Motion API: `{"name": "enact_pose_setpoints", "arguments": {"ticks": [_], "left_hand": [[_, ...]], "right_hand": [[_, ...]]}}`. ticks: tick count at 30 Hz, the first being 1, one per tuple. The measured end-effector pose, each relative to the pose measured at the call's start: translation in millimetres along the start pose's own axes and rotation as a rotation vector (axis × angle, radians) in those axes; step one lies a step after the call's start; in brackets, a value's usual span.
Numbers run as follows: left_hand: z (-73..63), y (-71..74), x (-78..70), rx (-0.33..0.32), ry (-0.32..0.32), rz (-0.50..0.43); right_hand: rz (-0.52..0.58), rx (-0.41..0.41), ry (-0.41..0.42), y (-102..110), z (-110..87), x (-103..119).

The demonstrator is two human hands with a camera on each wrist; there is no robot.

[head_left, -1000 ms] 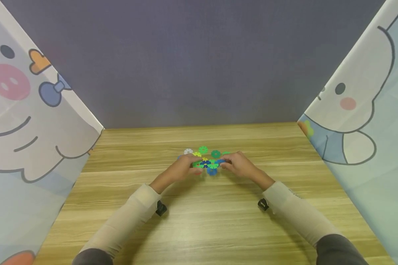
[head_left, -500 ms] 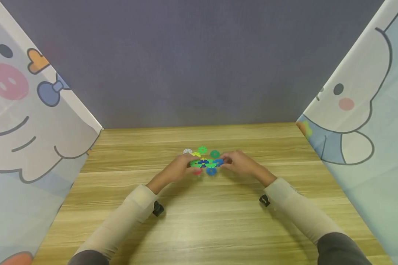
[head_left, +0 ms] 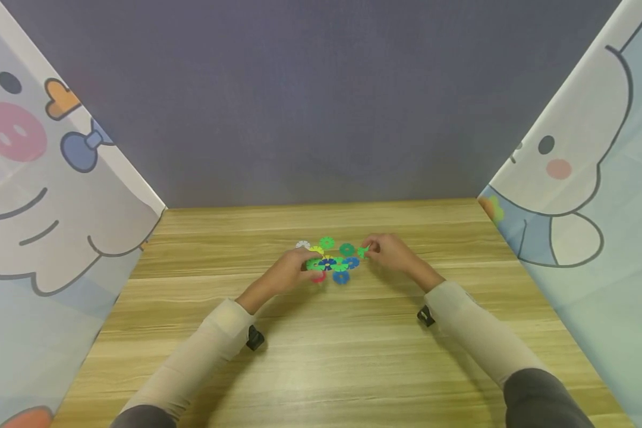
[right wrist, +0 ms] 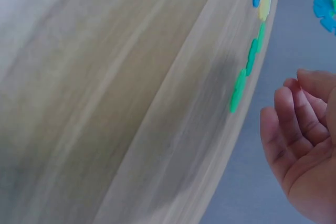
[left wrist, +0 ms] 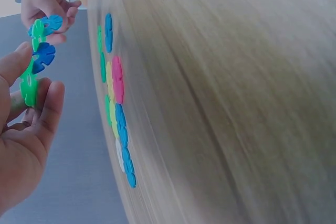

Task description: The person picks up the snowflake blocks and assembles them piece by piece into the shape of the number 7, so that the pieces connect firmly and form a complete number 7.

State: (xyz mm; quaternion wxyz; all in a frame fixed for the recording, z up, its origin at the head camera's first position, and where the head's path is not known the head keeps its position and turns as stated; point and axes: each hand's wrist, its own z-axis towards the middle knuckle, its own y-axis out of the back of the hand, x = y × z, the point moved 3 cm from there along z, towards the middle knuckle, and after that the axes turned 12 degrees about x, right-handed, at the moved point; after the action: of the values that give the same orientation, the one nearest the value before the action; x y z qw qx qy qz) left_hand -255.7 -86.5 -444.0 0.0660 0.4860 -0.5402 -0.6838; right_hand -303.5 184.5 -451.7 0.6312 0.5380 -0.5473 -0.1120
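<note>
Now the right hand (head_left: 393, 254) is off the chain of four discs (head_left: 328, 264); half a second ago its fingers were at the blue disc (head_left: 352, 263) on the chain's end, which now sticks out free. That hand hovers a little to the right, fingers loosely bent and holding nothing, near a loose green disc (right wrist: 237, 92) lying on the tabletop (head_left: 321, 345). The left hand (head_left: 289, 271) hasn't shifted: thumb and fingers pinch the green disc at the other end, keeping the chain up in the air. Below it, a pink disc (left wrist: 117, 80) and others lie spread about.
</note>
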Motion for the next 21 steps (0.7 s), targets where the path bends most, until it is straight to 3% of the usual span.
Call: {"name": "enact_pose_setpoints", "arguments": {"ticks": [21], "left_hand": [[3.5, -3.6, 4.2, -0.022, 0.017, -0.069]], "right_hand": [[-0.087, 0.036, -0.068, -8.5, 13.2, -20.1]]}}
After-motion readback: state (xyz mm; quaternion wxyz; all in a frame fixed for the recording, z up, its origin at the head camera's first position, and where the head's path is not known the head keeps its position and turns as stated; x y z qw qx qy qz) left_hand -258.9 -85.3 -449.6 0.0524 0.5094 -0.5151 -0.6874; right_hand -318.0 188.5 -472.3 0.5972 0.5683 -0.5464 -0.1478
